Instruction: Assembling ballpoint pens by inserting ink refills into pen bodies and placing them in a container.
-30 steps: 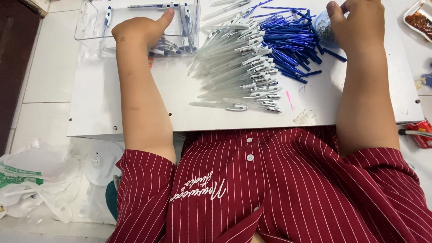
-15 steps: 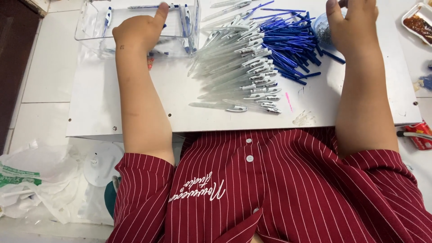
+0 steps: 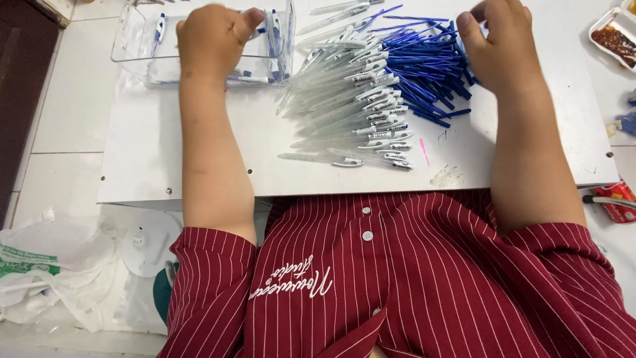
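**Hands at the pen parts**

Left hand [image 3: 211, 36] curled into a loose fist over the clear box [image 3: 136, 50], thumb stretched toward the box's right wall. Fingers folded under and out of sight, so cannot tell whether anything is pinched inside the fist. A few finished pens [image 3: 273, 30] lying in the box, just beside the thumb.

Right hand [image 3: 507, 46] resting at the right edge of the blue refills [image 3: 424, 66], fingers bent downward, thumb spread to the left and touching the heap. Fingertips cut off at the top edge of the view; cannot tell if closed on a refill.

Clear barrels [image 3: 344, 113] fanned in a pile between both hands, touching the refills on their right side, all on the white board [image 3: 165, 166]. Food tray [image 3: 613, 36] at far right, plastic bag [image 3: 46, 265] on the floor at lower left.
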